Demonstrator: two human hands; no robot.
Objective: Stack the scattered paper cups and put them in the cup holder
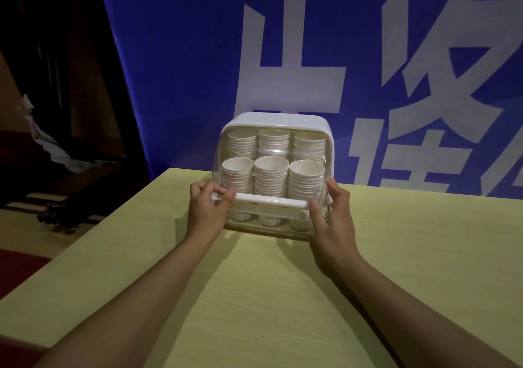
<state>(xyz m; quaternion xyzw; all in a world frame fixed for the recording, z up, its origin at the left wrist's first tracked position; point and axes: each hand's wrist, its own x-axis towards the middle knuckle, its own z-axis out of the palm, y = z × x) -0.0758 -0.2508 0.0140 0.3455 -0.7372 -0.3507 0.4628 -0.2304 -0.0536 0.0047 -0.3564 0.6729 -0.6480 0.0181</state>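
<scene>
1. Cups: paper cups (pixel 270 175) nested in six stacks inside the cup holder (pixel 276 169), three in a far row, three in a near row, mouths up and tilted toward the viewer. Nested so that many fit in each slot.
2. Standing on the far middle of the yellow worktop (pixel 254 282), close to the blue banner (pixel 184 70); none seen loose on the surface, so stacking judged done.
3. Clear domed cover (pixel 240 152) drawn down over the stacks, its white handle bar (pixel 268 204) low across the front, probably being shut to keep dust off.
4. Left hand (pixel 205 212) curled round the left end of the bar, thumb on top, gripping it.
5. Right hand (pixel 332 212) against the right side of the cover, thumb on the bar's right end, fingers wrapped round the edge; holding, likely to steady the box and keep the lid level.
6. Remaining, by judgement: pressing the cover home, then letting go.
</scene>
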